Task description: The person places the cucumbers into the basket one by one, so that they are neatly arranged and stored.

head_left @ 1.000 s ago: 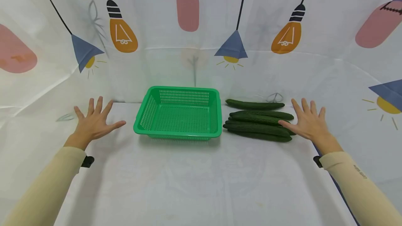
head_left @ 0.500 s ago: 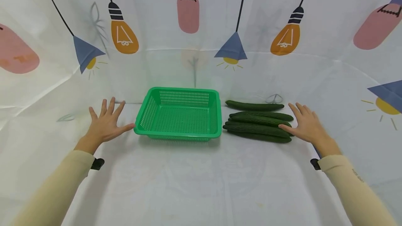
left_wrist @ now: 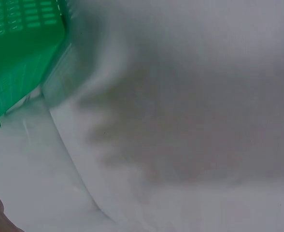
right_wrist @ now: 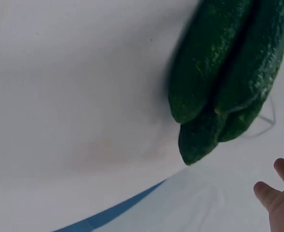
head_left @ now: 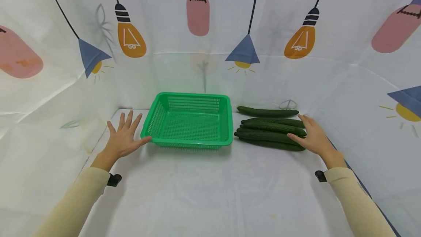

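A green plastic basket (head_left: 186,143) with slotted walls stands left of centre on the white-covered table. My left hand (head_left: 123,140) is spread beside its left end, the thumb at the basket's near left corner; whether it touches I cannot tell. To the basket's right lie several dark green cucumbers (head_left: 269,134), bundled side by side, with one cucumber (head_left: 267,112) apart behind them. Over the right ends of the bundle my right hand (head_left: 312,136) hovers with fingers extended, holding nothing. The right wrist view shows the cucumber ends (right_wrist: 200,140) close to the fingers (right_wrist: 265,193).
A white cloth (head_left: 210,72) printed with lamps and bulbs hangs behind and at both sides. The white table surface (head_left: 204,189) stretches in front of the basket. A dark blue edge (head_left: 358,182) runs along the right side.
My left hand has moved right and slightly nearer, up to the basket's corner. My right hand has moved left and a little nearer, over the cucumber ends. Basket and cucumbers stay put.
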Demonstrator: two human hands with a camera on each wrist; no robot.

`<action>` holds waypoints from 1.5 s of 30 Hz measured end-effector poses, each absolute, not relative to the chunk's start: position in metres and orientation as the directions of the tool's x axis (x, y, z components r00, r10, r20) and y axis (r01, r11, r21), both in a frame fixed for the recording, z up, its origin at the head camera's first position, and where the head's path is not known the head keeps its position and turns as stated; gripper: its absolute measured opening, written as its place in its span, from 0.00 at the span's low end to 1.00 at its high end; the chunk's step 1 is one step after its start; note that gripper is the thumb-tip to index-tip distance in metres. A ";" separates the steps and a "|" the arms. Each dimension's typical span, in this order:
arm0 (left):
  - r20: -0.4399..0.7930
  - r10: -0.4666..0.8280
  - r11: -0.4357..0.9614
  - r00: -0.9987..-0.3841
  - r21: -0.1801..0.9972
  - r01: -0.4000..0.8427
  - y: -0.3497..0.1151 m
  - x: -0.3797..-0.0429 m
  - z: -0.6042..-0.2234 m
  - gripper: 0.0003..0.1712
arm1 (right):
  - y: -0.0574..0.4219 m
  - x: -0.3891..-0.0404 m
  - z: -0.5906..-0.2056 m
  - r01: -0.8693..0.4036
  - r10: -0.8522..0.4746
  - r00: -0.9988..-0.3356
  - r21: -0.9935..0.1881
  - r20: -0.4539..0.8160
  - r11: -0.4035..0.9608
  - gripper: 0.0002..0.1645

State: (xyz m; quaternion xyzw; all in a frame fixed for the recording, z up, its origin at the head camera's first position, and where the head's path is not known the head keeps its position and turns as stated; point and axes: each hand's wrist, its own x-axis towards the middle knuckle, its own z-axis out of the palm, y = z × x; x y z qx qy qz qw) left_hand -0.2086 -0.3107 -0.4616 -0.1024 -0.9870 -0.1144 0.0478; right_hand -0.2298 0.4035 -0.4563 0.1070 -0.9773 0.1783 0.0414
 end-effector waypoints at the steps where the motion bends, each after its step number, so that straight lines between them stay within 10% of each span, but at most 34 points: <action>1: 0.122 0.191 0.952 -0.974 0.221 0.214 -0.309 -0.209 -0.463 0.61 | 0.403 -0.229 -0.459 -0.218 -0.191 -0.975 -0.349 0.110 0.912 0.62; 45: 0.150 0.134 0.871 -0.980 0.453 0.189 -0.265 -0.217 -0.494 0.52 | 0.376 -0.224 -0.514 -0.330 -0.244 -0.920 -0.269 0.306 0.905 0.35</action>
